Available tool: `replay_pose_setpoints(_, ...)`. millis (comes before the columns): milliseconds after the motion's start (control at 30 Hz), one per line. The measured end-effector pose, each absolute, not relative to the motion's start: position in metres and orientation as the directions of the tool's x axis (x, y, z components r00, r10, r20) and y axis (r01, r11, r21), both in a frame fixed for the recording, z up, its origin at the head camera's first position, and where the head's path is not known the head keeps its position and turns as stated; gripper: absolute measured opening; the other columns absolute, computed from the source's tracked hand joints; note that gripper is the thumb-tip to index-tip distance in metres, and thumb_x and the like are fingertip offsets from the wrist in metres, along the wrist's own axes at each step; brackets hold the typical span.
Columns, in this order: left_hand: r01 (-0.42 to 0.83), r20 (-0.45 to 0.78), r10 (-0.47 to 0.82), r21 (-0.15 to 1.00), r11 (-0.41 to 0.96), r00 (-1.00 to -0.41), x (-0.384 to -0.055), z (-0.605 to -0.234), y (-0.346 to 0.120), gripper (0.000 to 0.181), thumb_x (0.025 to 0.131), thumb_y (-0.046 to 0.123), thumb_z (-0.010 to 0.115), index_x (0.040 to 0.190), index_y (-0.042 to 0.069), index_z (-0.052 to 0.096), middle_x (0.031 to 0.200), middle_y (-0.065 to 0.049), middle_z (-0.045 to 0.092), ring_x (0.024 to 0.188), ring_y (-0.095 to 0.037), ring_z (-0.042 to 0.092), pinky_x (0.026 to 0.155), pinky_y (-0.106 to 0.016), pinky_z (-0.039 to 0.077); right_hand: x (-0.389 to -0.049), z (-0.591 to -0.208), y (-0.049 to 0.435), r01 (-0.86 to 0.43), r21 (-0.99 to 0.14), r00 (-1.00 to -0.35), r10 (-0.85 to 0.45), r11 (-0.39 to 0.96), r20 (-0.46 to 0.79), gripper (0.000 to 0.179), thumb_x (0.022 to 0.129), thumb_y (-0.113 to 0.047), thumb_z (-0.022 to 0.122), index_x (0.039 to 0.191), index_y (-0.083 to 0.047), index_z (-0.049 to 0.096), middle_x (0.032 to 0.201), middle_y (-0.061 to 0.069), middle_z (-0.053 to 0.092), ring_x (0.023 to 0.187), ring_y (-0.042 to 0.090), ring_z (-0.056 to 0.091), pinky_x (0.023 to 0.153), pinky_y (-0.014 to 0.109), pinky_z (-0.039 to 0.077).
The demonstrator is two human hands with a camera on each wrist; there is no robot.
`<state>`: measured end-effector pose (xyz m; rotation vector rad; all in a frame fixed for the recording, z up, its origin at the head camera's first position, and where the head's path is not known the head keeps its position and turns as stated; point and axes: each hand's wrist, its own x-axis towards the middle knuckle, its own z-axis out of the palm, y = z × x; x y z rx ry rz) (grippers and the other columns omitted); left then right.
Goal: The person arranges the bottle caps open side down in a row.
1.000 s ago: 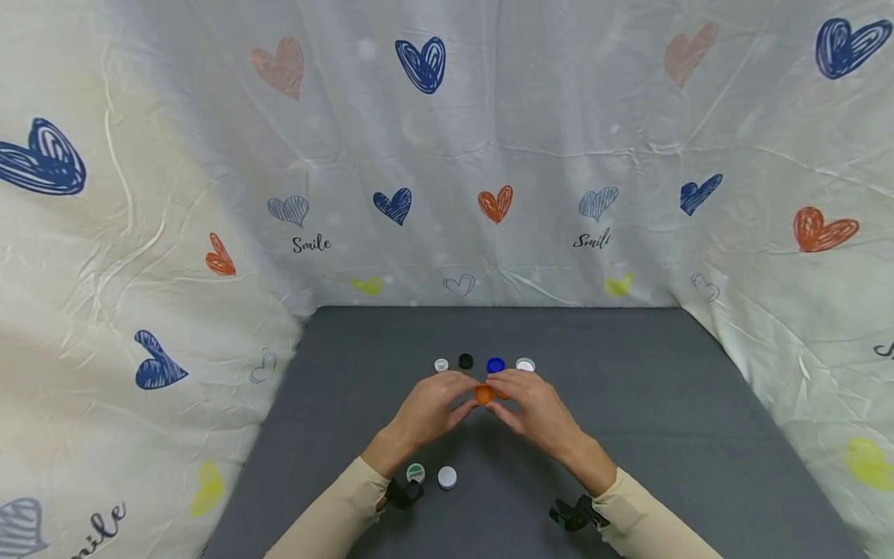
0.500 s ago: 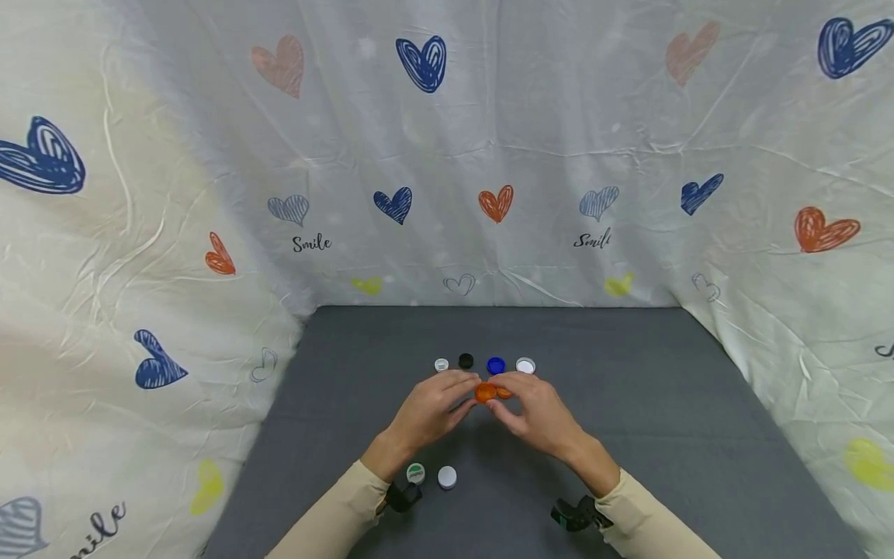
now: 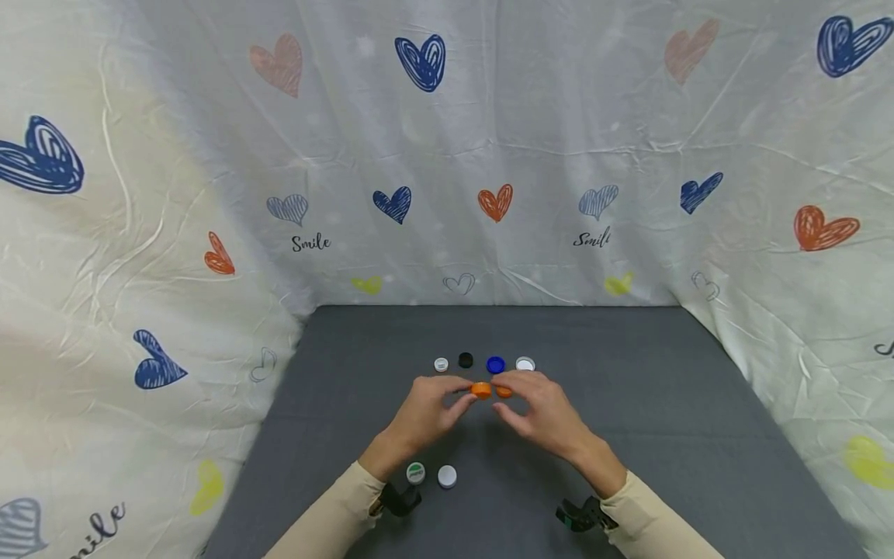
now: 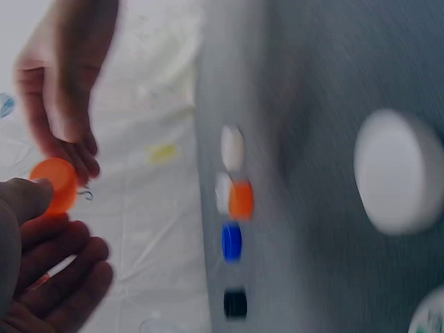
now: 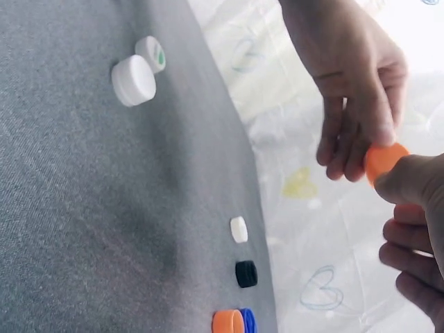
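Note:
Near the middle of the table, my left hand (image 3: 427, 407) pinches an orange bottle cap (image 3: 481, 390) between thumb and fingers. The cap is turned side-on in the head view, raised over the cloth in the wrist views. My right hand (image 3: 545, 411) is just to its right, thumb and fingers spread apart. In the right wrist view the thumb of my right hand (image 5: 423, 208) overlaps the held cap (image 5: 381, 161). A second orange cap (image 3: 504, 393) lies on the table, partly covered by my right fingers in the head view.
Behind the hands, a small white cap (image 3: 441, 364), a black cap (image 3: 466, 360), a blue cap (image 3: 495, 365) and another white cap (image 3: 525, 363) form a row. Closer in, a white cap with a green mark (image 3: 415, 473) lies beside a plain white cap (image 3: 447, 477).
The orange cap has turned from its hollow side facing the camera to its side wall, shifting slightly left. My right thumb and fingers have parted and drawn a little to the right.

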<state>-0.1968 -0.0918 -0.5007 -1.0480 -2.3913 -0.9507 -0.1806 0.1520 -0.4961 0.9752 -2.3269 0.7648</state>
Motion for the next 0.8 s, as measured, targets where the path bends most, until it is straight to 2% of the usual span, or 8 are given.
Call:
replay_pose_setpoints(133,0.586,0.396,0.452,0.682,0.438,-0.799,-0.195,-0.497,-0.093,0.020,0.094,0.030,0.072,0.105,0.014,0.079,0.097,0.005,0.077,0.084,-0.001,0.070,0.075,-0.020,0.058,-0.180,-0.495,0.154,-0.784,-0.266,-0.576,-0.500,0.560,0.646,0.049,0.079,-0.019,0.086,0.124,-0.011,0.070,0.120,0.004,0.071,0.111,0.022,0.067,0.095,0.046,0.054)
replay_pose_setpoints(233,0.485,0.298,0.436,0.767,0.421,-0.849,-0.196,-0.496,-0.093,0.020,0.094,0.034,0.071,0.101,0.017,0.080,0.091,0.008,0.076,0.076,0.000,0.069,0.070,-0.020,0.057,-0.179,-0.495,0.153,-0.807,-0.245,-0.544,-0.518,0.537,0.660,0.053,0.078,-0.019,0.087,0.126,-0.010,0.069,0.123,0.005,0.070,0.113,0.023,0.066,0.096,0.046,0.053)
replay_pose_setpoints(367,0.400,0.196,0.459,0.824,0.401,-0.866,-0.197,-0.496,-0.094,0.021,0.094,0.039,0.070,0.095,0.020,0.080,0.083,0.009,0.076,0.072,-0.006,0.070,0.067,-0.024,0.058,-0.180,-0.497,0.151,-0.833,-0.205,-0.500,-0.540,0.514,0.677,0.053,0.076,-0.017,0.088,0.125,-0.008,0.070,0.124,0.007,0.070,0.116,0.024,0.065,0.097,0.045,0.053)
replay_pose_setpoints(567,0.302,0.085,0.522,0.887,0.349,-0.849,-0.196,-0.496,-0.094,0.021,0.095,0.036,0.069,0.094,0.018,0.080,0.084,0.002,0.077,0.078,-0.023,0.075,0.070,-0.029,0.060,-0.181,-0.502,0.149,-0.847,-0.174,-0.466,-0.545,0.502,0.697,0.045,0.075,-0.015,0.088,0.117,-0.009,0.074,0.118,0.004,0.072,0.113,0.022,0.066,0.096,0.043,0.053)
replay_pose_setpoints(800,0.339,0.083,0.523,0.845,0.415,-0.848,-0.194,-0.497,-0.096,0.023,0.097,0.038,0.067,0.100,0.019,0.080,0.089,-0.001,0.078,0.077,-0.009,0.071,0.069,-0.024,0.058,-0.179,-0.508,0.149,-0.832,-0.217,-0.496,-0.509,0.511,0.703,0.035,0.080,-0.019,0.084,0.112,-0.010,0.075,0.112,0.003,0.074,0.108,0.020,0.068,0.093,0.043,0.054)
